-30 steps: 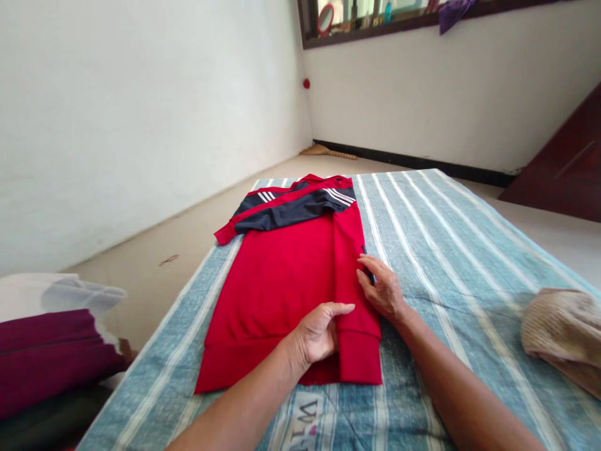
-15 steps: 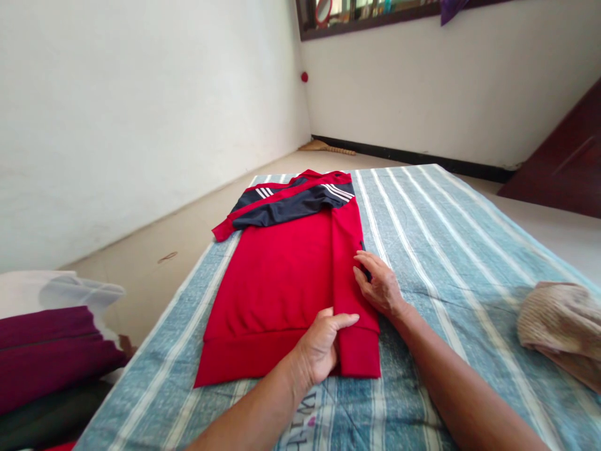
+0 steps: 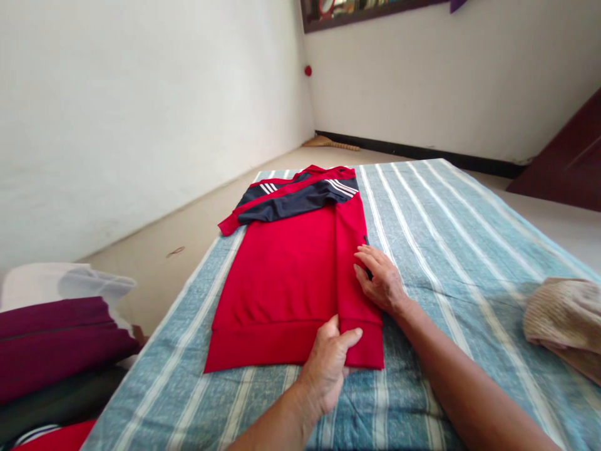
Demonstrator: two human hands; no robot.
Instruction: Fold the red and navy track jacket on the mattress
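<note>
A red sweatshirt [image 3: 282,282] with navy sleeves and white stripes lies flat on a blue striped bedspread [image 3: 446,238], its right side folded inward as a long strip. My left hand [image 3: 331,363] pinches the bottom hem where that fold meets the body. My right hand [image 3: 381,279] lies flat with fingers stretched out on the folded strip's outer edge, about halfway up. One navy sleeve is folded across the top of the garment.
A beige knitted item [image 3: 563,326] lies on the bed at the right. A stack of maroon, dark and red clothes [image 3: 56,351] sits at the lower left, with something white behind it. White walls, bare floor on the left, a dark door [image 3: 568,169] at the right.
My left hand slid down from the middle of the fold to the bottom hem. My right hand stayed on the strip's edge. The view tilted slightly downward.
</note>
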